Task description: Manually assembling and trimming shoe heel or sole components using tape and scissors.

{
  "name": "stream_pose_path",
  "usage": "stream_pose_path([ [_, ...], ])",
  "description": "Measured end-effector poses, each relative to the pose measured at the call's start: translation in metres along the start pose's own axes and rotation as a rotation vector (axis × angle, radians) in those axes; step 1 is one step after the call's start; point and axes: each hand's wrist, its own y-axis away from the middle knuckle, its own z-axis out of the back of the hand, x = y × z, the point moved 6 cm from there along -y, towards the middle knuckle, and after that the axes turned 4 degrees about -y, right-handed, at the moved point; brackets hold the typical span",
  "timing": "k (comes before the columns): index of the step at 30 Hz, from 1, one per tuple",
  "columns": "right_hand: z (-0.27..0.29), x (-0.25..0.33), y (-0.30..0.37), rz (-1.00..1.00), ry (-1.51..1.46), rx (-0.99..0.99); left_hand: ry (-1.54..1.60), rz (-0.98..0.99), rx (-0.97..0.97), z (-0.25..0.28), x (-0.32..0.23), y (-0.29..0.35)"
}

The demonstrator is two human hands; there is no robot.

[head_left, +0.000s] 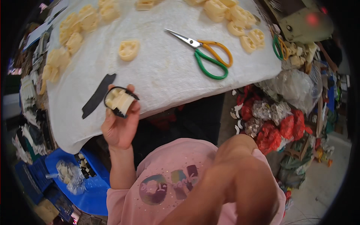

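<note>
Near the front edge of the table, my left hand [122, 129] is closed around a small cream-coloured moulded piece [120, 101]. A thin black band [106, 98] curves around this piece, and the fingertips press it from both sides. Just to the left, a flat black strip [98, 96] with notched ends lies on the white cloth. Another cream piece [128, 50], cup-like with a hollowed top, sits farther back. My right arm [240, 176] is bent up close to the camera, and its hand is out of the picture.
Scissors [210, 52] with one orange and one green handle lie on the white-covered table [161, 71]. Several cream pieces [88, 18] line its far edge. A blue bin [90, 195] holding a plastic bag stands lower left. Red and clear bags [270, 135] crowd the right.
</note>
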Motion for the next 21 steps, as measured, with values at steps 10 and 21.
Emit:
stream_pose_path([
  [10,0.023,0.041,0.007,0.532,0.427,0.139,-0.336,-0.069,-0.008,-0.005,-0.003,0.002],
  [21,0.153,0.134,0.099,-0.038,2.704,-0.946,-0.839,-0.156,-0.077,-0.016,-0.008,0.004],
])
